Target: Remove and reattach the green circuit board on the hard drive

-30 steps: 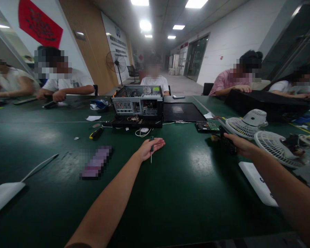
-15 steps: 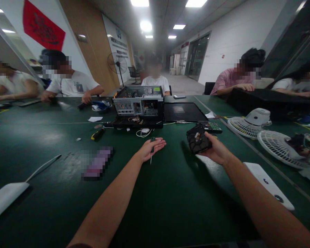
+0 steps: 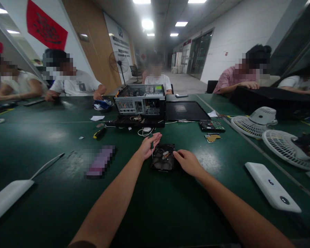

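Observation:
A black hard drive lies flat on the green table in front of me. My right hand rests against its right edge, fingers curled onto it. My left hand is just left of the drive, palm up, loosely holding a small screwdriver with a dark green handle, its tip pointing down toward the drive. Beyond both hands stands an opened computer case.
A black side panel, a circuit board and a yellow-handled tool lie near the case. Two white fan parts and a white device sit at the right. Several people sit around the table.
My right hand picked the hard drive up at the right, carried it left and set it down on the table by my left hand. The left hand shifted slightly with the screwdriver.

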The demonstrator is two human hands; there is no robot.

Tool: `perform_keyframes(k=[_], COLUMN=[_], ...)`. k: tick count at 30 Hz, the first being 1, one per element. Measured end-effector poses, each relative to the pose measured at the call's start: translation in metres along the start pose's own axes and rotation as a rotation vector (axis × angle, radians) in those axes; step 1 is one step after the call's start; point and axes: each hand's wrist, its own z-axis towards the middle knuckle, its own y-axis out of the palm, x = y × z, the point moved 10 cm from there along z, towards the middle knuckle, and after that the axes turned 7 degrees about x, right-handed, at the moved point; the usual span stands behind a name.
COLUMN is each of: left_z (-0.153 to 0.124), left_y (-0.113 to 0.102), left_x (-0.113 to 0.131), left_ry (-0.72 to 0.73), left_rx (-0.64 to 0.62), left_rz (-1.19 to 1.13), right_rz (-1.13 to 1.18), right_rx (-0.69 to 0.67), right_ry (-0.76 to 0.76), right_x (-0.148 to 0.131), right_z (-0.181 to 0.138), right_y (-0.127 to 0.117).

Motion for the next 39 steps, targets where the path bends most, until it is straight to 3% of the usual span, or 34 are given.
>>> perform_keyframes(k=[3, 6, 8, 13, 16, 18, 22, 27, 33, 39], left_z=[-0.002, -0.002, -0.002, -0.001, 0.000, 0.000, 0.002, 0.002, 0.003, 0.003], left_y=[0.001, 0.001, 0.001, 0.000, -0.001, -0.002, -0.003, -0.003, -0.004, -0.004], left_x=[0.000, 0.000, 0.000, -0.001, -0.002, -0.002, -0.003, -0.004, -0.004, -0.004], left_ry=[0.004, 0.004, 0.002, -0.006, -0.008, -0.011, -0.024, -0.032, -0.028, -0.029], left_rx=[-0.009, -0.019, -0.022, -0.021, -0.015, -0.012, -0.014, -0.024, -0.022, -0.024], left_rz=[-0.001, -0.004, -0.003, 0.007, 0.000, -0.004, -0.006, -0.012, -0.011, -0.001], right_rz=[-0.213, -0.311, -0.333, -0.296, -0.324, -0.373, -0.491, -0.589, -0.597, -0.633], right_rx=[0.123, 0.295, 0.301, 0.056, 0.011, 0.036, 0.164, 0.438, 0.360, 0.485], right_ry=[-0.126, -0.042, 0.008, -0.145, -0.221, -0.225, -0.160, -0.127, -0.073, 0.053], right_x=[0.000, 0.025, 0.040, 0.028, 0.018, 0.021, 0.047, 0.071, 0.089, 0.112], right_z=[0.006, 0.013, 0.015, 0.012, 0.011, 0.014, 0.026, 0.033, 0.050, 0.056], right_y=[-0.034, -0.082, -0.096, -0.061, -0.039, -0.038, -0.063, -0.107, -0.107, -0.151])
